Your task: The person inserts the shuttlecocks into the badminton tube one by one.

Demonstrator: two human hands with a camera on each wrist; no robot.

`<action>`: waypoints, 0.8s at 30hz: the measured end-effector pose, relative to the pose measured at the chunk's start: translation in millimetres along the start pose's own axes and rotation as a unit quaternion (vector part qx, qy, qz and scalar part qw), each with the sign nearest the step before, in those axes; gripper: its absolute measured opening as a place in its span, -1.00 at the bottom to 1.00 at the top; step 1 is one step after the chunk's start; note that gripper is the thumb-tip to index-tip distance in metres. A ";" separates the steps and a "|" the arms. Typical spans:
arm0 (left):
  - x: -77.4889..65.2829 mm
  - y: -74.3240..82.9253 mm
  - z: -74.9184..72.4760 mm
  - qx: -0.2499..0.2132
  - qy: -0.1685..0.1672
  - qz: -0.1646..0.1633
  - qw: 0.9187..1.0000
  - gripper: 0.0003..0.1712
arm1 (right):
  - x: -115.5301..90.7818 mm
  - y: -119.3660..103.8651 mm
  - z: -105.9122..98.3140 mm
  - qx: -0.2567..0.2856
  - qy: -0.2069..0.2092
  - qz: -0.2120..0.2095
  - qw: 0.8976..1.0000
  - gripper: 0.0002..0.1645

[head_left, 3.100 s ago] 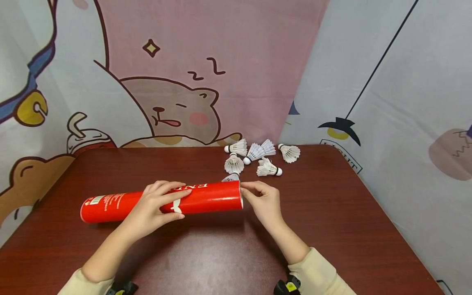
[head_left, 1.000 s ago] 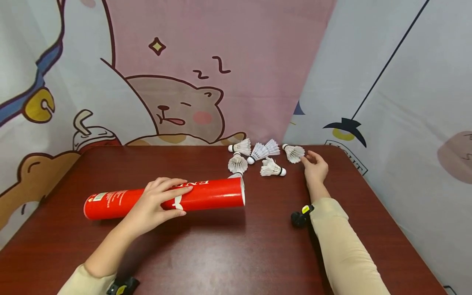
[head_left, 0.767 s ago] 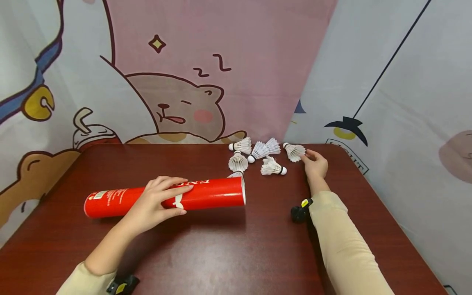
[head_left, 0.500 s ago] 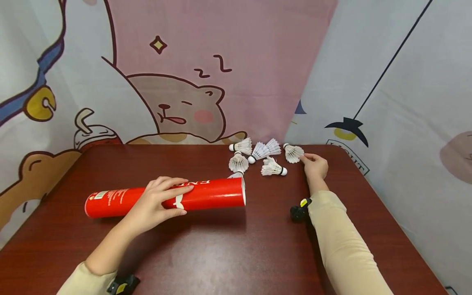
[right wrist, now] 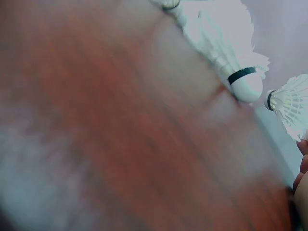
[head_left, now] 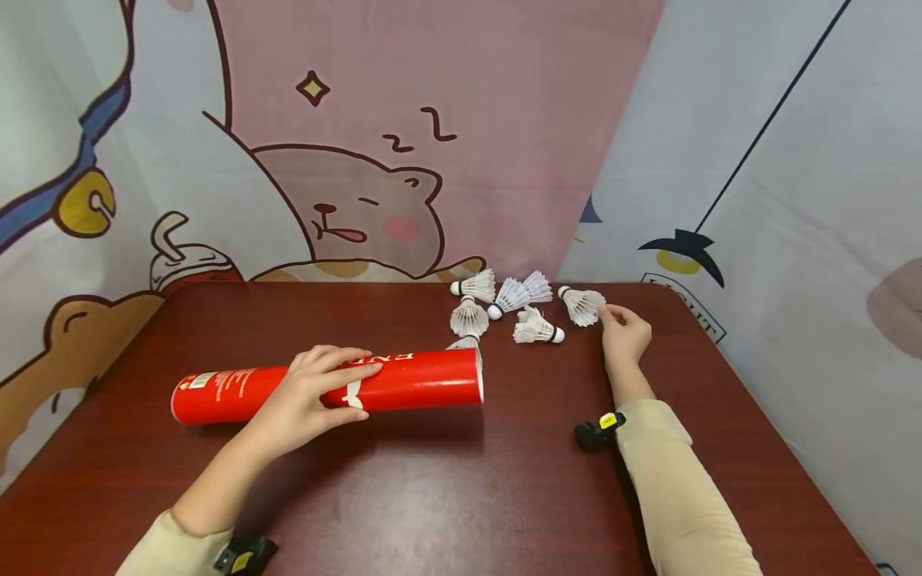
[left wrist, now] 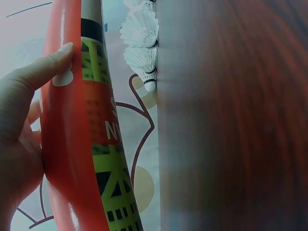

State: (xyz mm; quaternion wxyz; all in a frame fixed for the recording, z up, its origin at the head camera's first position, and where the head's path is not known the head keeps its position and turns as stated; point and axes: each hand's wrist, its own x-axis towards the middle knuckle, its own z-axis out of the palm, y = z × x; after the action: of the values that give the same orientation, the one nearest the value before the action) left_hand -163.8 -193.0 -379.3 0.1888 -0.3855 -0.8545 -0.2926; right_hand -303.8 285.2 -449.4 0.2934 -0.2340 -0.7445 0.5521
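Underneath, brown table [head_left: 432,512], shuttlecocks [head_left: 470,318] atop, cartoon backdrop [head_left: 504,160]

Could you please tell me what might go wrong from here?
The right hand pinches the rightmost shuttlecock by its feather edge, so feathers might bend or slip. The round red tube could roll if the left hand loosens. Moving it might also nudge the partly hidden shuttlecock behind it.

Head view faces forward, down; closer wrist views share its shuttlecocks [head_left: 535,327].
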 end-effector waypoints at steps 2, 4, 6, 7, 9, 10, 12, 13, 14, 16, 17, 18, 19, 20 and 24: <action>-0.5 0.1 0.1 -0.002 -0.001 0.000 1.000 -0.17 | -2.6 -2.1 -4.5 0.039 -0.002 0.002 0.999 -0.73; -0.8 0.1 0.3 -0.004 -0.003 0.000 1.000 -0.20 | -5.5 -5.9 -9.3 0.076 -0.002 0.004 0.997 -0.79; -0.7 -0.1 0.2 -0.005 -0.005 0.000 1.000 -0.25 | -8.9 -11.5 -14.4 0.108 -0.003 0.002 0.994 -0.87; -0.3 -0.2 0.2 -0.006 -0.005 0.000 1.000 -0.27 | -11.2 -15.1 -17.1 0.123 -0.005 0.000 0.992 -0.90; 0.4 -0.5 0.2 -0.006 -0.005 0.001 1.000 -0.29 | -16.4 -23.1 -22.5 0.143 -0.015 -0.003 0.990 -0.92; 0.6 -0.6 0.1 -0.007 -0.003 0.001 1.000 -0.28 | -19.3 -27.7 -25.1 0.153 -0.024 -0.004 0.988 -0.92; 0.9 -0.5 -0.4 -0.007 -0.002 0.002 1.000 -0.25 | -25.5 -37.2 -29.6 0.165 -0.046 -0.009 0.985 -0.88; 0.8 -0.5 -0.7 -0.006 -0.001 0.001 1.000 -0.24 | -28.7 -41.9 -31.6 0.171 -0.057 -0.010 0.983 -0.86; 0.6 -0.6 -0.8 -0.007 -0.001 0.000 1.000 -0.22 | -31.8 -46.4 -33.5 0.173 -0.068 -0.014 0.982 -0.86; 0.4 -0.5 -1.3 -0.006 -0.002 -0.002 1.000 -0.23 | -38.3 -54.5 -37.0 0.180 -0.088 -0.022 0.979 -0.92; 0.3 -0.5 -1.4 -0.005 -0.004 -0.003 1.000 -0.24 | -41.5 -58.0 -38.7 0.183 -0.098 -0.024 0.978 -0.97; 0.2 -0.6 -1.4 -0.006 -0.005 -0.004 1.000 -0.27 | -44.9 -61.3 -40.5 0.185 -0.108 -0.024 0.976 -0.94; 0.1 -0.7 -1.3 -0.006 -0.005 -0.004 1.000 -0.29 | -48.2 -64.3 -42.0 0.189 -0.120 -0.025 0.974 -0.88; 0.1 -0.6 -1.4 -0.007 -0.004 -0.005 1.000 -0.30 | -51.4 -66.8 -43.5 0.190 -0.133 -0.027 0.972 -0.81; 0.3 -0.4 -1.6 -0.005 -0.001 -0.003 1.000 -0.29 | -63.5 -74.3 -47.2 0.195 -0.188 -0.042 0.962 -0.64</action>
State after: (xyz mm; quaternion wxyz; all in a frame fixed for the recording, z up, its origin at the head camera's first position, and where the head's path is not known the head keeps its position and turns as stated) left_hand -164.1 -194.1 -378.0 0.1850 -0.3839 -0.8543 -0.2976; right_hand -227.1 253.9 -379.1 0.2108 -0.0326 -0.6731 0.7081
